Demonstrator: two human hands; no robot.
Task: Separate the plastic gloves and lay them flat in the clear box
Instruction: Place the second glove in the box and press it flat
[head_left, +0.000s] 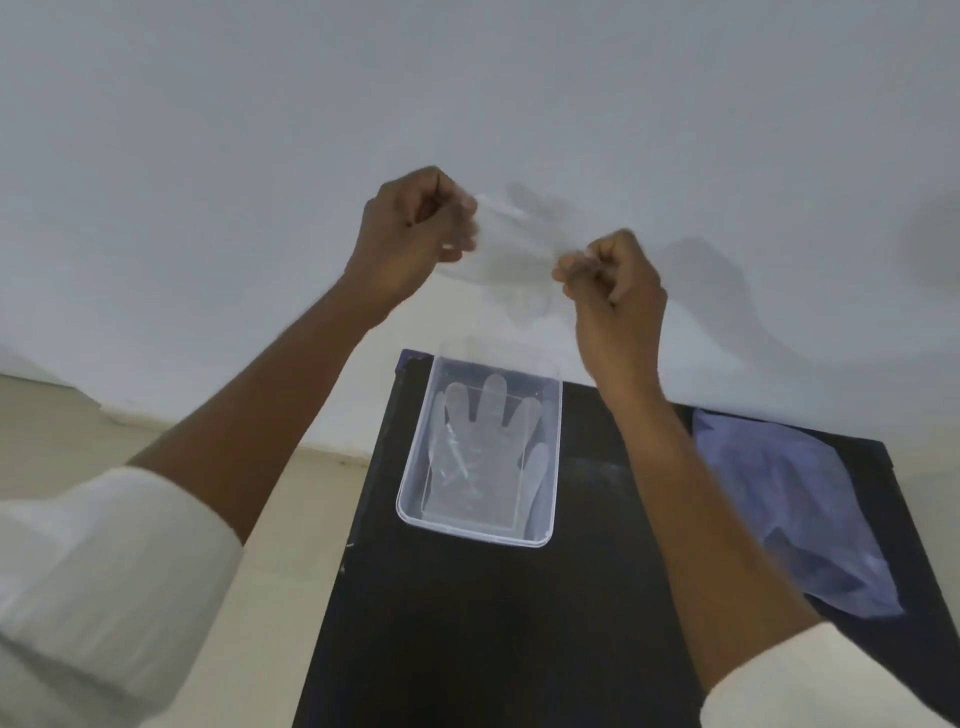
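Clear plastic glove (511, 244) is held stretched in the air between the left hand (415, 236) and right hand (613, 283), the fingers of each pinched shut on an edge, above the clear box (555, 457). A second glove (485, 447) is laid flat inside it on the black bench (493, 623). No writing can be read.

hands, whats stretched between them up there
In the head view, a thin clear plastic glove spans from the left hand to the right hand, both pinching it.
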